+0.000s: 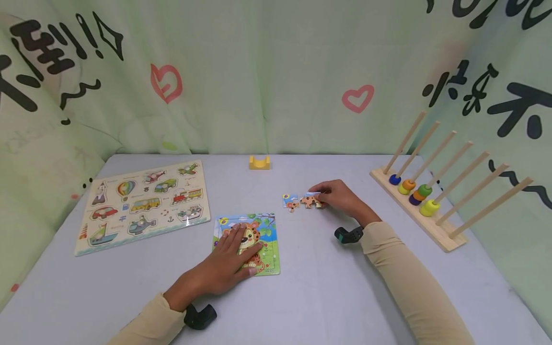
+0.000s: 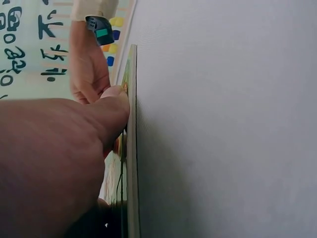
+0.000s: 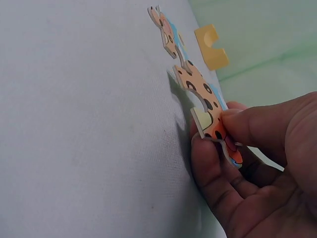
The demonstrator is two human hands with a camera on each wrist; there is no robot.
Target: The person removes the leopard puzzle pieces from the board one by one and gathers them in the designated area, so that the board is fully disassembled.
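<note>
My left hand (image 1: 220,264) rests palm down, fingers extended, on a leopard jigsaw board (image 1: 270,235) lying at the table's middle. In the left wrist view, its thumb (image 2: 116,101) lies along the board's near edge (image 2: 132,148). To the right and farther back, my right hand (image 1: 342,199) pinches a spotted puzzle piece (image 1: 308,200) between thumb and fingers. The right wrist view shows that piece (image 3: 198,87) tilted, its lower edge raised off the table. Just left of it is a second puzzle piece (image 1: 290,201); whether the two touch I cannot tell.
A vehicle picture board (image 1: 172,226) lies at the left. At the back edge stands a yellow notched block (image 1: 259,165). On the right, a wooden peg stand (image 1: 450,240) carries upright rods and several coloured beads (image 1: 429,208). Printed curtains (image 1: 258,96) hang behind the table.
</note>
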